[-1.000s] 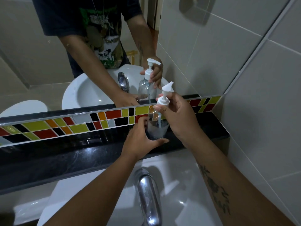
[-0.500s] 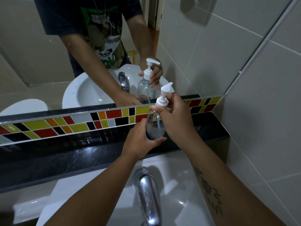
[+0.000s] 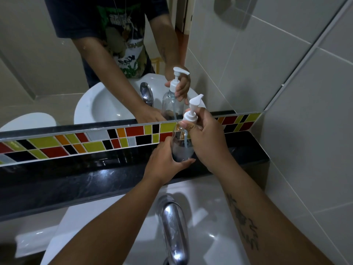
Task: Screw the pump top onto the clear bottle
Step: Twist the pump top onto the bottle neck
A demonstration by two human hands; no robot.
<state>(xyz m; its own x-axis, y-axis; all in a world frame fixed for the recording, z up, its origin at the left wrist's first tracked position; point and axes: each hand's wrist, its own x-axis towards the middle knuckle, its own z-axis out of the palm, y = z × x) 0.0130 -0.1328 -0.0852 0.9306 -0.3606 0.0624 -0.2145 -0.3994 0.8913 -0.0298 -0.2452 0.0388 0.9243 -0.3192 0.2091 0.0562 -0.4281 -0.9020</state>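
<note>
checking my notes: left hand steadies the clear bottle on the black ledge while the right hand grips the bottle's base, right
Not quite. The head view shows the right hand gripping the white pump top at the neck, not the base. The left hand does steady the clear bottle on the black ledge.

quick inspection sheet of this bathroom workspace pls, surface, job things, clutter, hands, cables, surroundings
surface: glossy black ledge under the mirror, with the clear bottle's base at it.
job's things: clear bottle upright; white pump top seated on its neck, its tube running down inside.
clutter: nothing seen on the ledge.
hands: left hand wraps the bottle's lower body; right hand grips the pump collar.
cables: nothing seen.
surroundings: chrome faucet and white sink below; coloured tile strip; mirror reflecting the person; grey wall tiles on the right.
</note>
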